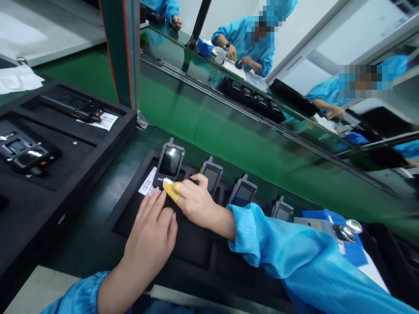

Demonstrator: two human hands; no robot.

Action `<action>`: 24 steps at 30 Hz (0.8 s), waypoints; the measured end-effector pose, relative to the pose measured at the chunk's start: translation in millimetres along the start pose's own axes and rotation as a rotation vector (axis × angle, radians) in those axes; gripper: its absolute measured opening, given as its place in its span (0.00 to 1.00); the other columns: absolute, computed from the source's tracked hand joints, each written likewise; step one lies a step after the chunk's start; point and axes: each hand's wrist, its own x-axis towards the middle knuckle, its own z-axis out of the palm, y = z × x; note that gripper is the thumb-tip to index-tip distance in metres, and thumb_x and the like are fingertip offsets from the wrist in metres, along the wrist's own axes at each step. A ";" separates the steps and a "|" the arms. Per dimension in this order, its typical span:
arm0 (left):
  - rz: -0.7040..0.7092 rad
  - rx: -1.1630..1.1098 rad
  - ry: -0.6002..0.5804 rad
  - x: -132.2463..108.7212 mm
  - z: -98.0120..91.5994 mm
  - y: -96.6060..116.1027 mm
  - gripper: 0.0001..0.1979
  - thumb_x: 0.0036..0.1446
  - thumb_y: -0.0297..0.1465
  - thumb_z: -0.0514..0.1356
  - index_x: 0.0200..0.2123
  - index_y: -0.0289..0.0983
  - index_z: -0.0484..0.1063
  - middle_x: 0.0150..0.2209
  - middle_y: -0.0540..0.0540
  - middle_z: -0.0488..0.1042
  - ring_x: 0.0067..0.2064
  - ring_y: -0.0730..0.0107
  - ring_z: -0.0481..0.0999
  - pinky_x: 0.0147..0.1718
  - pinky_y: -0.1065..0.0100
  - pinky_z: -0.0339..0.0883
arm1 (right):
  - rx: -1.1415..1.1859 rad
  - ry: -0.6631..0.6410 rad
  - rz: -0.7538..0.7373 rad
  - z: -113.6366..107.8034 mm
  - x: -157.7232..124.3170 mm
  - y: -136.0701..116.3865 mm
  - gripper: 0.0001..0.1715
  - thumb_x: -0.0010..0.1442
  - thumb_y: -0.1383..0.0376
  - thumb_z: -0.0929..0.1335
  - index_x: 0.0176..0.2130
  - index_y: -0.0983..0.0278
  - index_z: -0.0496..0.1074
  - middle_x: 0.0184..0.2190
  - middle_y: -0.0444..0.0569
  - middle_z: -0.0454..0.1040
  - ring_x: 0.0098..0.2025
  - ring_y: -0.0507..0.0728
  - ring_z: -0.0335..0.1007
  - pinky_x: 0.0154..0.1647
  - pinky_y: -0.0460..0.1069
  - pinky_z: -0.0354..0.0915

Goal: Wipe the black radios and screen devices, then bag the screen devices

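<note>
A black foam tray [131, 213] in front of me holds several grey handheld devices standing upright in slots. My right hand [193, 200], with yellow finger cots on two fingers, pinches a small white piece against the bottom edge of the leftmost device [169, 163]. My left hand [152, 237] lies flat on the tray just below it, fingers stretched out and holding nothing. A white label [148, 182] lies beside that device. Further devices [212, 173] [242, 191] [282, 210] stand to the right.
A second black foam tray [65, 139] with black devices and a white label sits at the left. A green conveyor belt [229, 131] runs behind a rail. Other people in blue coats work across it. A blue pad with a metal tool [343, 231] lies at the right.
</note>
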 end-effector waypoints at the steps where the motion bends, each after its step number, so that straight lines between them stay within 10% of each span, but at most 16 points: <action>1: -0.022 -0.026 0.053 -0.5 -2.4 -0.3 0.07 0.58 0.24 0.52 0.30 0.34 0.69 0.40 0.35 0.74 0.47 0.55 0.73 0.46 0.55 0.67 | 0.022 -0.007 -0.019 -1.9 1.6 -2.5 0.19 0.65 0.70 0.58 0.34 0.63 0.75 0.27 0.43 0.70 0.32 0.51 0.56 0.45 0.55 0.43; 5: -0.081 -0.055 0.169 -3.2 -9.9 -1.8 0.06 0.57 0.26 0.55 0.27 0.36 0.67 0.25 0.47 0.66 0.28 0.66 0.66 0.29 0.63 0.64 | -0.013 0.005 0.054 -3.5 24.1 18.5 0.20 0.67 0.68 0.56 0.42 0.60 0.74 0.33 0.44 0.73 0.35 0.51 0.58 0.46 0.55 0.42; 12: -0.048 -0.079 0.179 -4.2 -10.3 -3.0 0.13 0.57 0.26 0.56 0.20 0.38 0.64 0.18 0.52 0.60 0.23 0.70 0.61 0.25 0.66 0.58 | -0.043 -0.158 0.156 6.6 44.0 22.5 0.18 0.66 0.69 0.57 0.36 0.63 0.74 0.35 0.48 0.72 0.39 0.54 0.58 0.46 0.57 0.42; 17: -0.002 -0.086 0.200 -3.7 -13.2 -3.4 0.14 0.56 0.25 0.56 0.19 0.39 0.61 0.18 0.53 0.61 0.22 0.72 0.61 0.25 0.68 0.58 | 0.122 -0.198 -0.017 -4.8 24.2 -17.3 0.13 0.64 0.68 0.61 0.34 0.64 0.74 0.31 0.45 0.71 0.37 0.53 0.58 0.47 0.56 0.42; 24: 0.058 -0.036 0.145 -0.6 -15.6 -3.6 0.19 0.58 0.26 0.55 0.16 0.39 0.56 0.16 0.55 0.55 0.19 0.76 0.60 0.23 0.71 0.56 | 0.053 -0.089 0.358 -76.7 -57.5 7.9 0.15 0.60 0.72 0.61 0.39 0.60 0.75 0.35 0.46 0.74 0.38 0.52 0.63 0.45 0.55 0.44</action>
